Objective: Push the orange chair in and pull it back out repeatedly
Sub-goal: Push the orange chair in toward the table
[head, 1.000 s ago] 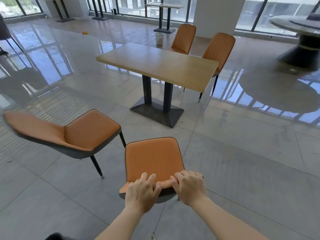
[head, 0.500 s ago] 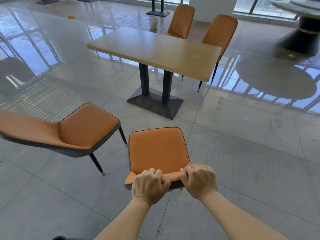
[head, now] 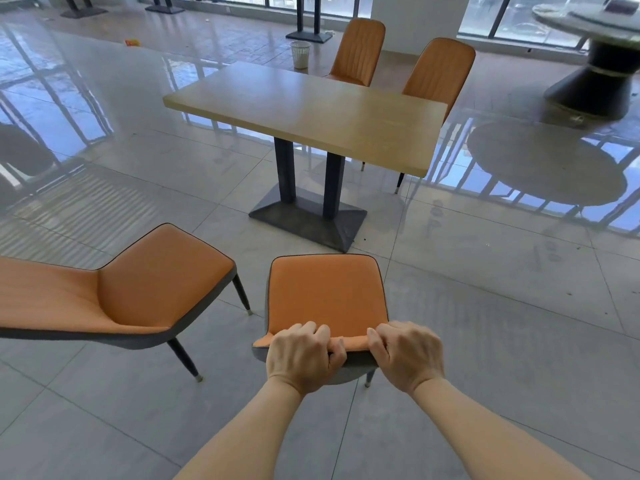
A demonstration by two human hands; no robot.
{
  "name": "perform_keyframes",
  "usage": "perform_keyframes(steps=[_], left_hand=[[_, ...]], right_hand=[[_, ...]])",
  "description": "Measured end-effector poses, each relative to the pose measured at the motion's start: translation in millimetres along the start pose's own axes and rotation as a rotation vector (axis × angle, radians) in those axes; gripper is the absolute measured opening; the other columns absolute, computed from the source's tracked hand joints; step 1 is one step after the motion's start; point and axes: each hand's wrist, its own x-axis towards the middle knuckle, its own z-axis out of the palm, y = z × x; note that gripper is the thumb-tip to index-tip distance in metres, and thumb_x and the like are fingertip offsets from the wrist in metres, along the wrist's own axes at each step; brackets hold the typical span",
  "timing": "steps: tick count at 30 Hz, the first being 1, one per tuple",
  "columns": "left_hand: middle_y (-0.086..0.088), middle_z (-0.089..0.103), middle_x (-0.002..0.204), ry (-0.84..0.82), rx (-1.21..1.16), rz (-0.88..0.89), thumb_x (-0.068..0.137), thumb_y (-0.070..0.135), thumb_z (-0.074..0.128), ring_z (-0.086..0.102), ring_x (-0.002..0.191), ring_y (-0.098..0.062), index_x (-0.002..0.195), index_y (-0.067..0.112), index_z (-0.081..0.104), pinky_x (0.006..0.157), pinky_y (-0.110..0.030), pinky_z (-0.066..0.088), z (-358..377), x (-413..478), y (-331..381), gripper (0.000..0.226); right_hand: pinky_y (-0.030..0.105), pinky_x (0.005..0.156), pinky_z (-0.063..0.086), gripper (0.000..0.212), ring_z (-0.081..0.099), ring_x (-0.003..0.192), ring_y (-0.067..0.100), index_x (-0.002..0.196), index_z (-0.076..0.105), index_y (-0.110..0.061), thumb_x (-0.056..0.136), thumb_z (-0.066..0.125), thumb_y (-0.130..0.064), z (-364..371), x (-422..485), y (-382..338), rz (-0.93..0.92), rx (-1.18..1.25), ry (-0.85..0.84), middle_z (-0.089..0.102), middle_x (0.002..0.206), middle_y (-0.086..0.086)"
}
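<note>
The orange chair (head: 325, 292) stands right below me, its seat facing the wooden table (head: 311, 109) and its front edge just short of the table's dark base (head: 308, 220). My left hand (head: 303, 356) and my right hand (head: 407, 356) both curl over the top edge of the backrest, side by side, fingers wrapped around it. Only one back leg of the chair shows, under my right hand.
A second orange chair (head: 138, 289) stands close on the left, angled away. Two more orange chairs (head: 360, 50) (head: 438, 71) stand at the table's far side. A white bin (head: 300, 54) is behind the table and a round table (head: 602, 46) at the far right. The tiled floor is glossy.
Both hands closed tighter over the backrest and the chair slid forward, closer to the table's base. The table looks nearer than one second ago.
</note>
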Motion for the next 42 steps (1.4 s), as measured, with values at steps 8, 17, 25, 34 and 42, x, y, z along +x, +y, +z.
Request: perform_keyframes(steps=[8, 17, 25, 34, 42], left_hand=[[0.004, 0.045, 0.050, 0.032, 0.005, -0.019, 0.088, 0.046, 0.044, 0.038, 0.041, -0.016, 0.056, 0.021, 0.041, 0.044, -0.021, 0.019, 14, 65, -22, 0.041], [0.005, 0.043, 0.052, 0.008, 0.022, -0.059, 0.091, 0.046, 0.042, 0.037, 0.043, -0.015, 0.058, 0.021, 0.043, 0.042, -0.022, 0.024, 42, 153, -40, 0.041], [0.005, 0.043, 0.053, -0.018, 0.017, -0.061, 0.091, 0.048, 0.039, 0.037, 0.044, -0.015, 0.059, 0.021, 0.042, 0.044, -0.023, 0.018, 52, 212, -49, 0.042], [0.005, 0.044, 0.054, -0.058, 0.000, -0.012, 0.093, 0.048, 0.036, 0.036, 0.045, -0.013, 0.060, 0.022, 0.042, 0.045, -0.021, 0.014, 64, 274, -65, 0.043], [0.005, 0.044, 0.056, -0.068, -0.037, 0.032, 0.093, 0.047, 0.038, 0.034, 0.046, -0.012, 0.060, 0.023, 0.040, 0.046, -0.022, 0.013, 70, 304, -76, 0.041]], right_hand=[[0.027, 0.046, 0.041, 0.055, 0.043, 0.047, 0.017, 0.057, 0.054, -0.022, 0.098, 0.032, -0.051, 17, 63, 9, -0.015, 0.006, 0.048, 0.049, 0.053, -0.006], [0.026, 0.045, 0.043, 0.053, 0.041, 0.045, 0.015, 0.055, 0.052, -0.023, 0.098, 0.032, -0.047, 37, 150, 36, -0.006, 0.015, 0.065, 0.045, 0.052, -0.008], [0.026, 0.045, 0.041, 0.052, 0.041, 0.044, 0.015, 0.055, 0.053, -0.023, 0.098, 0.034, -0.046, 51, 206, 56, -0.022, -0.002, 0.057, 0.046, 0.051, -0.007], [0.024, 0.049, 0.028, 0.048, 0.040, 0.046, 0.016, 0.056, 0.053, -0.024, 0.096, 0.034, -0.043, 68, 262, 70, 0.009, -0.057, 0.095, 0.051, 0.053, -0.005], [0.028, 0.052, 0.033, 0.043, 0.040, 0.048, 0.019, 0.056, 0.052, -0.023, 0.093, 0.036, -0.039, 75, 289, 74, 0.042, -0.055, 0.126, 0.052, 0.055, -0.004]])
